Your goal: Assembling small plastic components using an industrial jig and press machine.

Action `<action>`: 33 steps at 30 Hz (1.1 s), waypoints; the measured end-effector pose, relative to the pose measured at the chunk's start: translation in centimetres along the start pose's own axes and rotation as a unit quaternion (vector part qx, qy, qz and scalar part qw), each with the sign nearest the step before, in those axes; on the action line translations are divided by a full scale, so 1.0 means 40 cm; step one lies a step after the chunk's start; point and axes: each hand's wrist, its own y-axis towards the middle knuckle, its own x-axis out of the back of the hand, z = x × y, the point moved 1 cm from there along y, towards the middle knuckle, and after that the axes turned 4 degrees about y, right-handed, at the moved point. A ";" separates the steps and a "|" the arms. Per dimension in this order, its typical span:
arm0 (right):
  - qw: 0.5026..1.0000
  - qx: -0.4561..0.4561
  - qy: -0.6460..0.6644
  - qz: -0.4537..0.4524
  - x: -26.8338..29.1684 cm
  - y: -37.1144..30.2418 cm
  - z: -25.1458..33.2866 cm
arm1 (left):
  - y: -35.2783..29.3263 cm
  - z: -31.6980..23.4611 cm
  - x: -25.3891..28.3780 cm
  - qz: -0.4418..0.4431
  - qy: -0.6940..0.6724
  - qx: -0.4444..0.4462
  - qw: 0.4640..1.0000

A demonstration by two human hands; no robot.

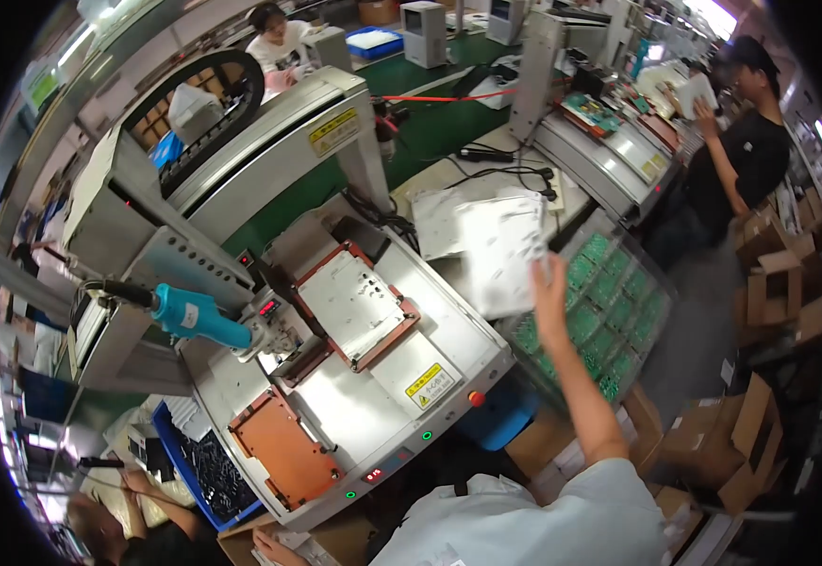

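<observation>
Right now, the right hand (550, 283) pinches a white panel (500, 255) by its right edge, thumb and fingers closed on it. The panel is up off the desk (439, 174), past the right edge of the machine bed (364, 406), with green circuit boards (632, 321) just beside it. A second white panel (434, 226) lies partly behind it on the desk. The left hand (277, 547) is at an open cardboard box below the bed's front left corner, half cut off; I cannot tell whether its fingers grip anything. Near that corner sits an orange plate (283, 453).
</observation>
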 end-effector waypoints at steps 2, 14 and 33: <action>0.990 -0.050 -0.101 -0.080 0.016 0.178 -0.214 | -0.101 0.060 0.080 -0.055 0.050 0.083 0.994; 0.881 -0.269 -0.386 -0.049 0.069 0.664 -0.806 | -0.466 0.387 0.114 0.257 0.269 0.234 0.898; 0.824 0.291 0.009 0.486 -0.530 -0.519 0.341 | -0.408 0.395 0.094 -0.110 0.399 0.201 0.888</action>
